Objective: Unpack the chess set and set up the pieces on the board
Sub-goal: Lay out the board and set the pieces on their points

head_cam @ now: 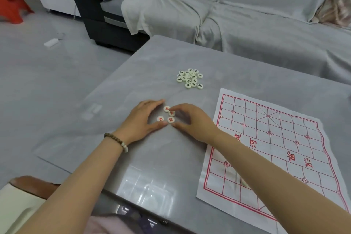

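Several cream round pieces with red characters (160,119) lie on the grey table between my two hands. My left hand (141,119) rests flat at their left, fingers spread and curved around them. My right hand (190,119) cups them from the right, fingertips touching two of the pieces; more pieces may be hidden under its palm. A pile of several black-lettered pieces (190,78) sits farther back. The white cloth board with a red grid (269,150) lies flat at the right, with no pieces on it.
The grey glossy table (148,161) ends close to me at the bottom. A sofa under a grey cover (247,15) stands behind the table. A small white object (51,42) lies on the floor at the left, and an orange stool (11,4) stands far left.
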### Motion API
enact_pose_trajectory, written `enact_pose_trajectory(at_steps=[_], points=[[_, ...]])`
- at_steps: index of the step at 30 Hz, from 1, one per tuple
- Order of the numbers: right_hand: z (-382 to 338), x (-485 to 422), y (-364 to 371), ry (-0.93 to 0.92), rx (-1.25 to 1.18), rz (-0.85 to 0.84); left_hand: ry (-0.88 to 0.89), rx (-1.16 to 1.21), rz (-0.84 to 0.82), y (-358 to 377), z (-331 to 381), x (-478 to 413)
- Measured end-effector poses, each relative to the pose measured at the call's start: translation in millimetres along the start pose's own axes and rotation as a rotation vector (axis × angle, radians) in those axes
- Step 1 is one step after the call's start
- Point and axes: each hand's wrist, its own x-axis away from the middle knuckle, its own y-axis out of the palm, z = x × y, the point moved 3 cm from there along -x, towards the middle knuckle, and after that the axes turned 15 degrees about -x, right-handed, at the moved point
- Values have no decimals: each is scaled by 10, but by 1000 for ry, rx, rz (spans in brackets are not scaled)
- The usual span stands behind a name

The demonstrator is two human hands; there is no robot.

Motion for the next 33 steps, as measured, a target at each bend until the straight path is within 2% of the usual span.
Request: enact_pose_trajectory(at_steps=[7, 17, 24, 33], points=[[-11, -62, -8, -18, 50, 19, -8, 71, 114, -38, -74, -88], [-46, -67, 94, -10, -65, 49, -54, 272, 47, -22, -28, -188], [-44, -33, 127, -11, -102, 4, -84, 318, 83, -74, 18, -162], [-76, 110, 142, 43, -124, 122, -189, 373, 156, -187, 26, 41]])
